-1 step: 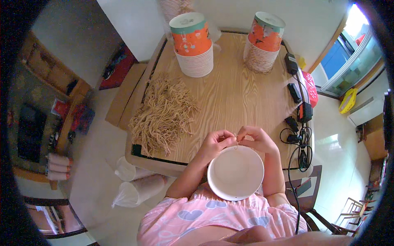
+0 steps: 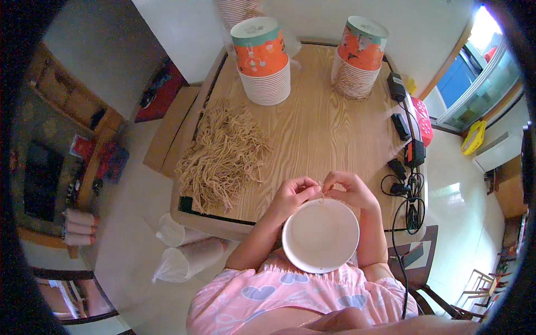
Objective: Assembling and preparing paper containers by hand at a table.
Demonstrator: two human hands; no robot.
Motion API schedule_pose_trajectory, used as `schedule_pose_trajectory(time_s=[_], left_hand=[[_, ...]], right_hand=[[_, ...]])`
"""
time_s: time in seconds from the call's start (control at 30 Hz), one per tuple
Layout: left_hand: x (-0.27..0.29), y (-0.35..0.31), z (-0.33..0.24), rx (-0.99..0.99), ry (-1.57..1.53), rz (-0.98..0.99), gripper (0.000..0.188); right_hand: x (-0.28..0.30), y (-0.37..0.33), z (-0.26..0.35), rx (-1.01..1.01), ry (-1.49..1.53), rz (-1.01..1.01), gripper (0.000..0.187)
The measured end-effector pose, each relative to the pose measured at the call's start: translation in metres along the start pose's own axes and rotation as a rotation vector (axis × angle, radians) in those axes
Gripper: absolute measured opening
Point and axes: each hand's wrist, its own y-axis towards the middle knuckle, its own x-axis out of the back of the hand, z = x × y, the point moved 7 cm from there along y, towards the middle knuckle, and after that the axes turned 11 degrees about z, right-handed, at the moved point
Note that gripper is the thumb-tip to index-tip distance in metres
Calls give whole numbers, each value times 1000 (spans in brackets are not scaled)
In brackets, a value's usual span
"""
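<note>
A white paper bucket [image 2: 320,235] is at the near edge of the table, its open mouth facing up toward me. At the far side of its rim a short piece of tan twine [image 2: 322,196] runs between my fingers. My left hand [image 2: 298,194] pinches the twine from one side, and my right hand [image 2: 349,191] pinches it from the other. Both hands are closed, right beside the rim. On the near side of the rim a tiny dark hole shows. The fingertips partly cover the twine, so its exact shape is hard to make out.
To the left on the wooden table [image 2: 312,139] lies a heap of tan twine [image 2: 223,156]. Upside-down stacks of orange and green paper buckets stand at the back left [image 2: 262,61] and back right [image 2: 360,58]. Black adapters and a coiled cable [image 2: 412,201] line the right edge.
</note>
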Motion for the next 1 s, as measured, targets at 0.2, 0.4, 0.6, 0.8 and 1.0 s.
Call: schedule_pose_trajectory(time_s=[0.2, 0.4, 0.6, 0.8, 1.0], left_hand=[[2, 2, 10, 71, -41, 40, 11], [5, 4, 11, 79, -12, 73, 12], [4, 4, 10, 85, -8, 86, 13], [6, 3, 10, 113, 32, 62, 12], [13, 4, 5, -5, 54, -29, 10]], right_hand=[[2, -1, 22, -17, -181, -167, 7], [0, -4, 38, 2, -286, -241, 8], [0, -4, 41, 4, -309, -266, 9], [0, -7, 32, -5, -260, -269, 10], [1, -7, 32, -39, -161, -331, 9]])
